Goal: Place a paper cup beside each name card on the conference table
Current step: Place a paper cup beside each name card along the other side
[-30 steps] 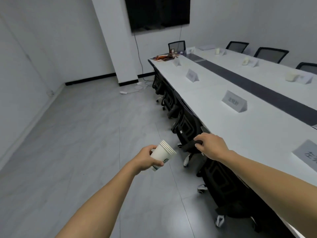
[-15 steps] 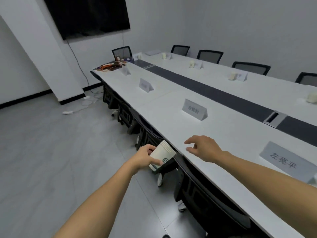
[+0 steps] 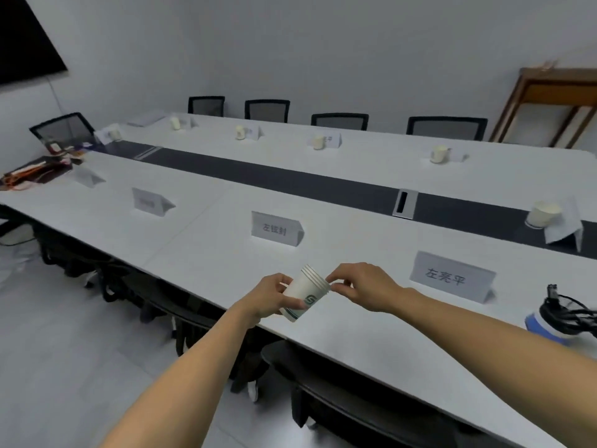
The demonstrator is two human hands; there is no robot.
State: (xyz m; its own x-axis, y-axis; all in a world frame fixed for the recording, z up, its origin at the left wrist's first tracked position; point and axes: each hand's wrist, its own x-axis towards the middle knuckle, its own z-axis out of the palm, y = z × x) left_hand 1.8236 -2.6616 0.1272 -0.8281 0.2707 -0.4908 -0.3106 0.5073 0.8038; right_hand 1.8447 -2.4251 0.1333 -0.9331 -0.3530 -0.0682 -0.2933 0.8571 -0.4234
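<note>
While the left hand (image 3: 269, 297) clasps tilted, nested white cups (image 3: 307, 294), right hand (image 3: 361, 286) pinches their rim.

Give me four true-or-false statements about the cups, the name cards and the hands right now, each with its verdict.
1. The left hand holds a stack of paper cups. True.
2. The right hand lies flat on the table. False: its fingers pinch the stack's rim.
3. The nearest name card already has a cup beside it. False: none stands there.
4. The far-side cards each have a cup. True.
</note>
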